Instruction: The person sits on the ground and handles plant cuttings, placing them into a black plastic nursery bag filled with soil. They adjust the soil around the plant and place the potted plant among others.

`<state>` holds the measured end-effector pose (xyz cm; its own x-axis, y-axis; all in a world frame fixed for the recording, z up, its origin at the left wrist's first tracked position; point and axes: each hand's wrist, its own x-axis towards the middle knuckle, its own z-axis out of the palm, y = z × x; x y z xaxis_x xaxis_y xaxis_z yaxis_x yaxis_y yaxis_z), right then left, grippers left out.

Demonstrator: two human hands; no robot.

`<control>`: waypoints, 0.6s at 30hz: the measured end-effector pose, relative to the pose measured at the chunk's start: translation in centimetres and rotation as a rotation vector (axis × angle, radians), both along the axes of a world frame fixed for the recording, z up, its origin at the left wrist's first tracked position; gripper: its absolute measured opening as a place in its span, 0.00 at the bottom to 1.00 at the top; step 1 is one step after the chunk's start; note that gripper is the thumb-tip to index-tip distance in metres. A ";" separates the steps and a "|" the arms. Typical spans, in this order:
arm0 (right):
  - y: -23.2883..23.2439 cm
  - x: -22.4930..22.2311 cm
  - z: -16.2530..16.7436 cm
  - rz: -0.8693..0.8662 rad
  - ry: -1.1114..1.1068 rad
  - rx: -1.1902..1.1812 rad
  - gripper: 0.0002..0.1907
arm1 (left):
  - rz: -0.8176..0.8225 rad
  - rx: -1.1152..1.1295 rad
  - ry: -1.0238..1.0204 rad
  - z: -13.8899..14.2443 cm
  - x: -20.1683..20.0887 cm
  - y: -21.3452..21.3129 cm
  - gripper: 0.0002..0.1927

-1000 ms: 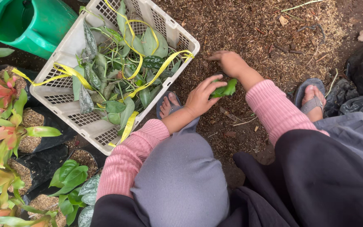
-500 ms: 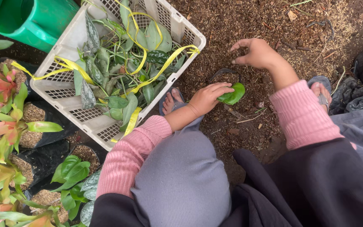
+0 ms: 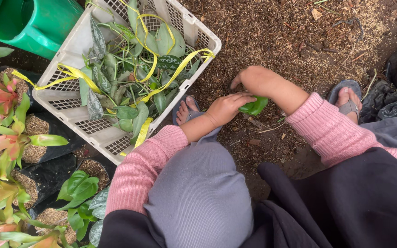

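Moved: both hands have drawn closer together since the earlier frames; my right hand [image 3: 258,80], which hovered higher over the ground, has come down onto the soil, and the view has tilted so the crate sits higher at 11 o'clock.
Left hand: my left hand [image 3: 226,108] lies with fingers together, flat over the near end of the small glossy green leaf cutting [image 3: 254,106], pressing rather than pinching it as far as I can see.
Right hand: curled, knuckles up, fingertips buried at the leaf's far side at 12 o'clock; I cannot tell whether it grips anything underneath.
Leaf position: on the brown mulch-covered ground [image 3: 290,32], between my two hands, just at 3 o'clock of my left sandalled foot [image 3: 187,110].
Step in hand: I judge the cutting is being seated into the mulch, one hand steadying and the other working the soil.
Next move calls for: firm soil around the stem, gently, without bruising the leaf.
Supply: white slatted plastic crate [image 3: 70,103] at 10 o'clock, full of green leaf cuttings [image 3: 134,78] tied with yellow plastic strips [image 3: 175,73].
Around: green plastic watering can [image 3: 28,20] at 11 o'clock; potted pink-and-green plants in black bags [image 3: 10,138] at 9 o'clock; right sandalled foot [image 3: 348,98] at 3 o'clock.
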<state>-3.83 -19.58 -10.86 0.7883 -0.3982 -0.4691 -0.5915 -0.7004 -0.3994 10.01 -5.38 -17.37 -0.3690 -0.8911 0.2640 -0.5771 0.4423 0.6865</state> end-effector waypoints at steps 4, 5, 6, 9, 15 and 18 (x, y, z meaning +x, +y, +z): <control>-0.4 -0.8 0.1 -0.023 0.049 -0.011 0.17 | -0.004 -0.032 -0.020 0.6 0.0 -0.2 0.28; -0.4 -1.0 0.2 -0.053 0.079 -0.045 0.16 | 0.001 -0.058 -0.009 1.0 0.0 -0.2 0.28; -0.3 -1.3 0.2 -0.075 0.101 -0.045 0.17 | 0.017 -0.056 -0.026 1.3 0.0 -0.2 0.28; -0.3 -2.3 0.3 -0.141 0.091 -0.040 0.22 | 0.076 -0.026 -0.058 2.5 0.3 -0.2 0.29; -0.5 -5.0 0.5 -0.321 0.002 0.043 0.20 | 0.254 0.185 0.079 3.7 0.5 -1.0 0.26; 0.2 -5.8 0.2 -0.404 0.035 0.052 0.19 | 0.419 0.359 0.221 3.3 0.1 -1.6 0.19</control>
